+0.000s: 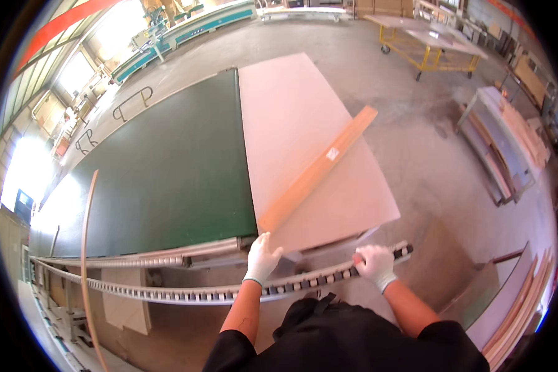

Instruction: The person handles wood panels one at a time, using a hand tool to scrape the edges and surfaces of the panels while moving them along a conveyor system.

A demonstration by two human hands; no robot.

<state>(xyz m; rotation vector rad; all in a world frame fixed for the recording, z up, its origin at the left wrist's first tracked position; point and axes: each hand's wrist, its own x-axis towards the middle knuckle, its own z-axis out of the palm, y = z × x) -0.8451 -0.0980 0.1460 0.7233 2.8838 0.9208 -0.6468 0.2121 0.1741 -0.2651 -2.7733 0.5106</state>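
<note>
My left hand (263, 259), in a white glove, has its thumb apart from its fingers. Its fingertips meet the near end of an orange-brown wooden strip (314, 172), which lies slantwise on a pale flat panel (283, 107) and bears a small white label (332, 154). Whether they press on the strip or only rest by it, I cannot tell. My right hand (376, 266), also gloved, is curled around a small red object (357, 259), mostly hidden by the fingers. That hand is over the right part of a roller rail (302, 282).
A green conveyor belt (176, 172) adjoins the panel on the left, and a thin upright strip (88, 242) crosses its near side. Yellow-framed cart (425, 56) stands far right, nearer a rack of boards (502, 144). Long boards (521, 307) lean at lower right.
</note>
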